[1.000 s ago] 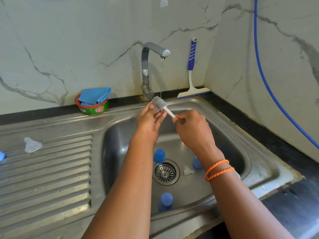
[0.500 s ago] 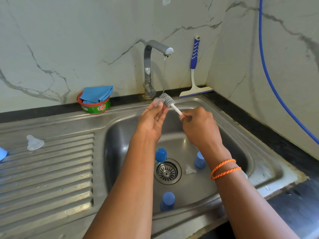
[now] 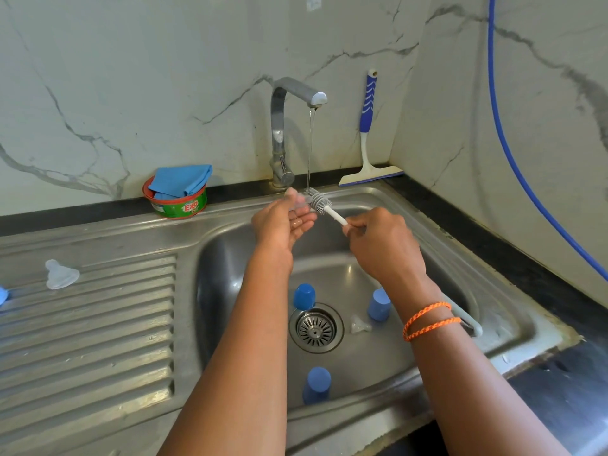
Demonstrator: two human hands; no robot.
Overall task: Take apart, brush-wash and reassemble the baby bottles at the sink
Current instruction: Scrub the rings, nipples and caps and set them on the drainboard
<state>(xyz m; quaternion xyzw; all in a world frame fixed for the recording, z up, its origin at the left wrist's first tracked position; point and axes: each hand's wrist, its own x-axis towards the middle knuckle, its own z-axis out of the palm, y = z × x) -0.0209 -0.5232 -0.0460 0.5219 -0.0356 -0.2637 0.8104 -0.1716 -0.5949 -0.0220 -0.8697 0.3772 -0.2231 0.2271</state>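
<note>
Small grey brush [image 3: 319, 200] under water stream from faucet [image 3: 282, 133], white handle pinched in right hand [image 3: 383, 243] grip. Left hand [image 3: 283, 222] just left of faucet stream, fingers pinching clear nipple [image 3: 298, 203] against brush head. Below faucet in sink basin [image 3: 427, 225]: three blue caps [image 3: 304, 296] [image 3: 379, 304] [image 3: 317, 385] round drain [image 3: 316, 328], clear nipple piece [image 3: 358, 325] beside it. Far left of faucet, on drainboard: another nipple [image 3: 61, 274]. Left of faucet on counter [image 3: 493, 232]: soap tub w/ blue cloth [image 3: 179, 195].
</note>
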